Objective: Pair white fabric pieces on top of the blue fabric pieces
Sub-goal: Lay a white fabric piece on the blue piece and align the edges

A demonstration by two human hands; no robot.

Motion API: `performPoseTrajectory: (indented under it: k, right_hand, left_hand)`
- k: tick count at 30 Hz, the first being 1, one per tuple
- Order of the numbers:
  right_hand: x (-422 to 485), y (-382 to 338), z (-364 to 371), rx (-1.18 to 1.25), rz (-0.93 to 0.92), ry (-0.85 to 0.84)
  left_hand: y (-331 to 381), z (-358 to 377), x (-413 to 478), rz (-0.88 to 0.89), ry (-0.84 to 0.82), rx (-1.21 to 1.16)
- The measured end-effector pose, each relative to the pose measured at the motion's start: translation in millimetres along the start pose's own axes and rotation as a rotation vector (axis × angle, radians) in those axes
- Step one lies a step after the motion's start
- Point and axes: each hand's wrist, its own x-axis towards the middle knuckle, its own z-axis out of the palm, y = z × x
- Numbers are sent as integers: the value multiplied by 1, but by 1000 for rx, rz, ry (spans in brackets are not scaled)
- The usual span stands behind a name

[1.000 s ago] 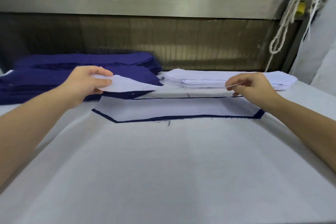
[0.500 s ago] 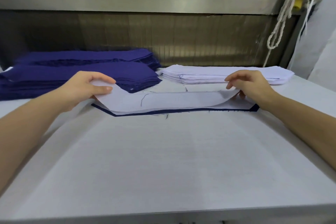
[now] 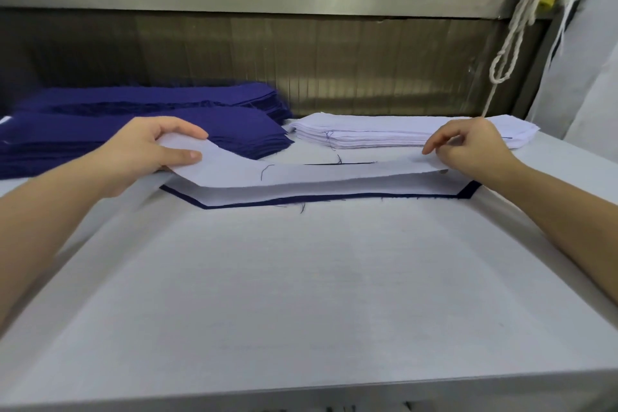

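Observation:
A long white fabric piece hangs stretched between both hands, just above the paired stack. My left hand pinches its left end between thumb and fingers. My right hand pinches its right end. Below lies a white piece on a blue fabric piece, whose dark edge shows along the front and at the right corner. A pile of blue fabric pieces sits at the back left. At the back right is a pile of white fabric pieces.
The white-covered table stretches wide toward me, its front edge near the bottom. A metal-framed panel closes off the back. White rope hangs at the upper right beside draped white cloth. Loose dark threads lie near the stack.
Both hands have carried the held white piece toward me and lower, from over the blue pile to just above the paired piece. The view has tilted down a little.

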Motion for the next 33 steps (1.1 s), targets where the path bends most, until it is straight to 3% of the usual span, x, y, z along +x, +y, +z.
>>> performPoseTrajectory:
  k: [4, 12, 22, 33]
  right_hand:
    - [0, 4, 2, -60, 31, -5]
    - [1, 3, 1, -98, 61, -91]
    - [3, 1, -5, -166, -10, -61]
    - [3, 7, -3, -280, 31, -147]
  left_hand:
    - [-1, 1, -3, 5, -100, 100]
    - [-1, 2, -4, 44, -135, 203]
    - [0, 1, -2, 57, -82, 232]
    - [-5, 5, -2, 70, -106, 313]
